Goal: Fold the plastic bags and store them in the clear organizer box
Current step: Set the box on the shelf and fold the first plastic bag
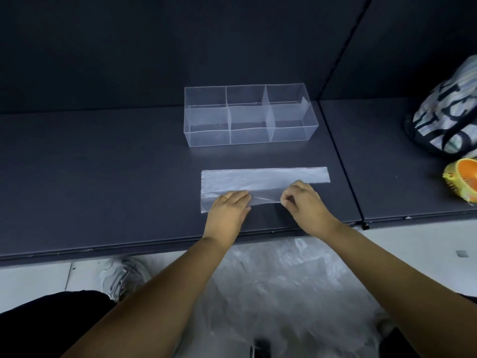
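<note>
Left hand (230, 205): laid flat on the long translucent plastic bag (265, 177)
Right hand (303, 200): bag's near edge pinched
Clear compartmented organizer box (247, 117): set beyond bag, apart

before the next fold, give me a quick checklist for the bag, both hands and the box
1. The translucent plastic bag lies flat on the dark grey table: ok.
2. The left hand presses the bag down with flat fingers: ok.
3. The right hand pinches the bag's near edge: ok.
4. Bag strip even in width: not ok, wider at its left end.
5. The clear plastic organizer box stands beyond the bag, compartments empty: ok.
6. Creases sharp: cannot tell.
</note>
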Demonstrator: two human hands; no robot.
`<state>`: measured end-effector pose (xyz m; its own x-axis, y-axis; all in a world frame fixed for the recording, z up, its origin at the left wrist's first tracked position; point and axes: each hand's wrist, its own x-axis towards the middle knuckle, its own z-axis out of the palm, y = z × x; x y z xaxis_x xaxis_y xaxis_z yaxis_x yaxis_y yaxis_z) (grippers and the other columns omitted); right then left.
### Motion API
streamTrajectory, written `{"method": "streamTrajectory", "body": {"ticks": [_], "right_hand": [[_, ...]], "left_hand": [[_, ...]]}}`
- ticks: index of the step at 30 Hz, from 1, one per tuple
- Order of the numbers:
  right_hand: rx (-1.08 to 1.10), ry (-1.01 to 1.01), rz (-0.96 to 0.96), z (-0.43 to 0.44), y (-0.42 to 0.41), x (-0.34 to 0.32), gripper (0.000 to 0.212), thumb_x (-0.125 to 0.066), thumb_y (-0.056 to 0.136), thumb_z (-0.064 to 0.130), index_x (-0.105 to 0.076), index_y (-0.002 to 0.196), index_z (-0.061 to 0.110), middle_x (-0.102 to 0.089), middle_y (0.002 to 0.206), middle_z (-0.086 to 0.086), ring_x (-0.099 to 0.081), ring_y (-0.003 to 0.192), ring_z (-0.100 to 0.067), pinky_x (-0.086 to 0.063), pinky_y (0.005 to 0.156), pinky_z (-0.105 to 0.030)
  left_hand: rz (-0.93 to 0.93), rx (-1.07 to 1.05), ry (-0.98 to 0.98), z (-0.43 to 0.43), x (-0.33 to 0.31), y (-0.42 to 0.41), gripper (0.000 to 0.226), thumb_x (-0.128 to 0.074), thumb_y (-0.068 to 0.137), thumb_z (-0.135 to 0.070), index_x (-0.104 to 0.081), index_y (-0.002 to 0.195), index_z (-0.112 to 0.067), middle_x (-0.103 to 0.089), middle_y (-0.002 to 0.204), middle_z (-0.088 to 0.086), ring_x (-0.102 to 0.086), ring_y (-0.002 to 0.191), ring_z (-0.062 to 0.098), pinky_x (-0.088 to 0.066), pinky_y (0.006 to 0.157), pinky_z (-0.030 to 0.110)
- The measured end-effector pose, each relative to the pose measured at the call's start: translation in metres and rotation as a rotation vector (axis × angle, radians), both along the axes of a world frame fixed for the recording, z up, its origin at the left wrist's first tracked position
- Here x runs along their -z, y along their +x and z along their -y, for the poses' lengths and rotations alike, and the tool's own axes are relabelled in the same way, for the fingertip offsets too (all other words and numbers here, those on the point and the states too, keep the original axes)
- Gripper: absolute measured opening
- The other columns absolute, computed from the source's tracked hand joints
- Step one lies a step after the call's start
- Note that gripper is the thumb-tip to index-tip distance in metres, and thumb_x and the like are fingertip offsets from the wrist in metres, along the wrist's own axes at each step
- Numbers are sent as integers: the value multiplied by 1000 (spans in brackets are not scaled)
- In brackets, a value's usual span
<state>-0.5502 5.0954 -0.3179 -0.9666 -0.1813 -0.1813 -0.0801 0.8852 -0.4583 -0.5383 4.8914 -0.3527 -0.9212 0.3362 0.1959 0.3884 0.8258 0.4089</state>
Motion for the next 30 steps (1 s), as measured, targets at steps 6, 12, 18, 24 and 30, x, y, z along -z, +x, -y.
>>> {"method": "streamTrajectory", "body": {"ticks": [6,12,18,24,30], "right_hand": [[-189,137,-120,1,23,-10,75,-73,73,50,-42,137,26,-38,140,11,-28,132,-11,-3,108,-26],[-28,105,-188,6,16,6,15,-68,84,23,-72,97,19,-67,106,6,-51,113,-21,-25,103,-32],[334,-383,109,-21,-7,4,24,-67,88,20,-59,70,7,-57,70,3,-51,71,-14,-39,64,-12],[499,-466,127,-11,-23,16,26,-62,91,19,-67,67,10,-69,72,-1,-62,75,-12,-42,71,-16],[520,-346,148,-11,-35,19,21,-63,90,22,-69,73,11,-72,78,-8,-64,80,-20,-43,72,-24]], "left_hand": [[-80,-20,-92,-13,-5,20,26,-80,56,1,-71,75,-15,-71,77,-4,-65,70,21,-50,63,27],[86,-25,-265,-5,-14,19,13,-65,78,-9,-70,86,-20,-70,83,-7,-62,80,17,-43,81,31],[512,-299,368,53,-24,-9,14,-67,88,-22,-76,87,-10,-72,87,-5,-62,80,8,-43,73,11],[623,-549,533,71,-13,-31,17,-66,89,-23,-74,85,-9,-64,64,-4,-56,60,4,-49,73,22],[126,-660,194,45,-20,-18,16,-56,90,-6,-71,94,-7,-68,91,15,-60,81,33,-49,75,38]]}}
